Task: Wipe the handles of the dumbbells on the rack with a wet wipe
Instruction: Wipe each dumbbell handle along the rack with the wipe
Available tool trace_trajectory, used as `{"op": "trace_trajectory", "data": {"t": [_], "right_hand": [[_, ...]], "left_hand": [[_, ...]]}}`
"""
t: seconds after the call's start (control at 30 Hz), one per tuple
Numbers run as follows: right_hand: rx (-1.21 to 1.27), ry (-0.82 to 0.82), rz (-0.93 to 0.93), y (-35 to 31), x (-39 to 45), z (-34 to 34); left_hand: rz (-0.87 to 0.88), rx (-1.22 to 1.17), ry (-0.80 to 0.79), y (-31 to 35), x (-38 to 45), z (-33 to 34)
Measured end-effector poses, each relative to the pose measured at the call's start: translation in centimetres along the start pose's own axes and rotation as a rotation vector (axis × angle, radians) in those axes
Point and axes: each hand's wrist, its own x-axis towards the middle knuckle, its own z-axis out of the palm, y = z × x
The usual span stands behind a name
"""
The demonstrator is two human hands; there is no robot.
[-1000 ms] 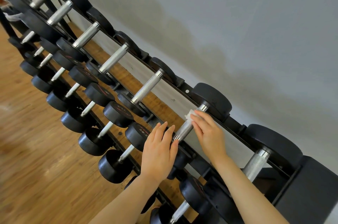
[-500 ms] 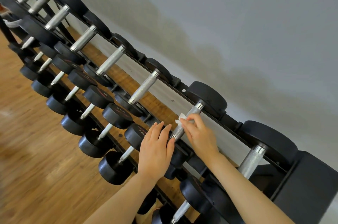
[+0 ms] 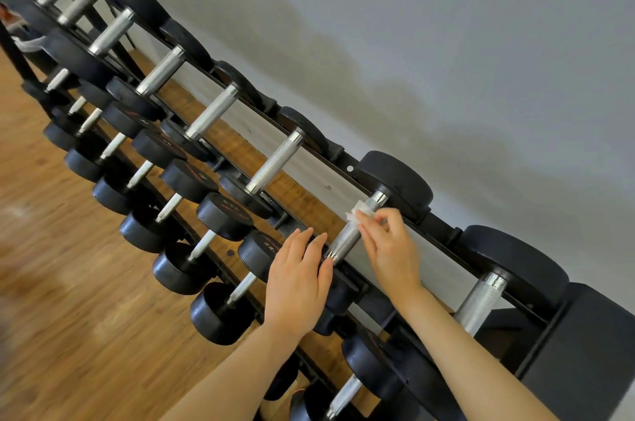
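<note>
Rack (image 3: 347,159): dumbbells held in tiers, far ones blurred. Wipe (image 3: 357,212) pinched on handle (image 3: 350,233) by right hand (image 3: 390,248). Left hand (image 3: 297,278) laid flat, fingers straight.

grey wall (image 3: 446,25) above warm wooden floor (image 3: 68,283)

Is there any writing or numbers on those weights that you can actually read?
None can be read for certain.
Middle-row dumbbell heads: faint markings on the end faces, too blurred to read.
Head beside the left hand: partial digits, perhaps "22", unsure.
Top-row handles: no text.
</note>
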Motion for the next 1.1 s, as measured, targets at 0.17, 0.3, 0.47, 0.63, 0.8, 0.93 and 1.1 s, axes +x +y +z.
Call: {"op": "trace_trajectory", "data": {"t": [0.17, 0.3, 0.47, 0.63, 0.8, 0.93, 1.1], "right_hand": [[0.098, -0.086, -0.254, 0.1, -0.9, 0.2], [0.188, 0.007, -0.048, 0.3, -0.1, -0.3], [0.138, 0.0, -0.197, 0.3, -1.0, 0.4], [0.246, 0.093, -0.104, 0.7, 0.1, 0.3], [0.304, 0.01, -0.144, 0.3, -0.5, 0.7], [0.296, 0.005, -0.147, 1.2, 0.4, 0.2], [0.293, 0.052, -0.115, 1.1, 0.1, 0.1]], "left_hand": [[0.004, -0.016, 0.016, 0.0, 0.0, 0.0], [0.006, -0.014, 0.029, -0.1, 0.0, 0.1], [-0.006, -0.011, 0.036, 0.0, -0.1, 0.2], [-0.06, -0.057, 0.054, 0.6, -0.7, 0.2], [-0.109, -0.063, 0.034, 1.0, -0.8, 0.1], [-0.108, -0.055, 0.063, 1.0, -0.8, 0.3], [-0.114, -0.039, 0.084, 0.9, -0.8, 0.6]]}}
